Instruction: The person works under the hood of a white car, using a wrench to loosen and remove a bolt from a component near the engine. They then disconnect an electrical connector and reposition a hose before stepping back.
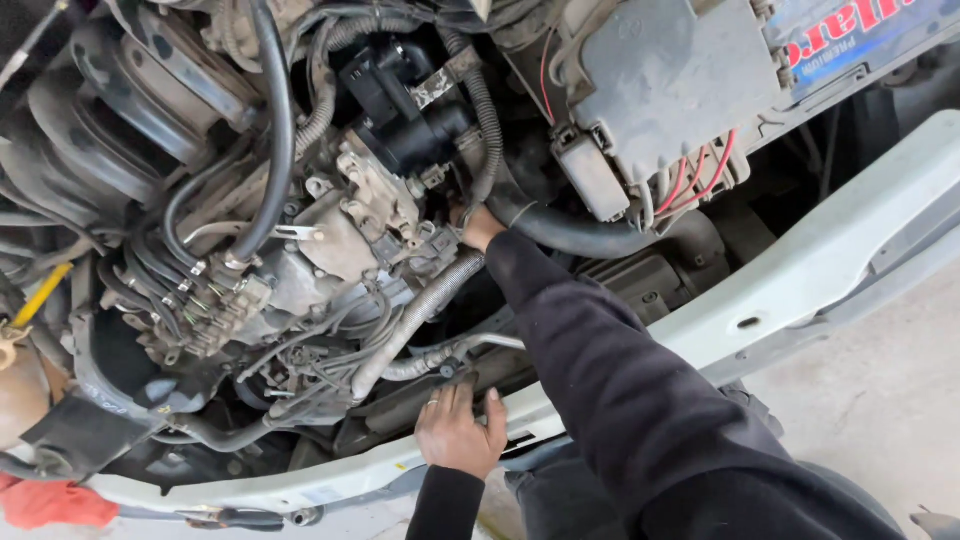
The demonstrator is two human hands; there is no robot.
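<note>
I am looking down into an open car engine bay. My right hand (481,228) reaches deep among the parts on a dark-sleeved arm. Only its wrist and heel show, next to a thick black rubber hose (570,236) and the grey metal engine casing (335,255). Its fingers are hidden behind the hose and brackets. My left hand (456,434), wearing a ring, lies flat with fingers spread on the white front crossmember (790,285), just below a ribbed silver pipe (420,312). It holds nothing.
A grey plastic fuse box (670,80) with red wires sits at the top right, beside a blue-topped battery (860,30). A yellow dipstick handle (40,295) and a red rag (55,502) are at the left. Dark-handled pliers (240,518) lie on the lower rim. Concrete floor (880,400) at the right.
</note>
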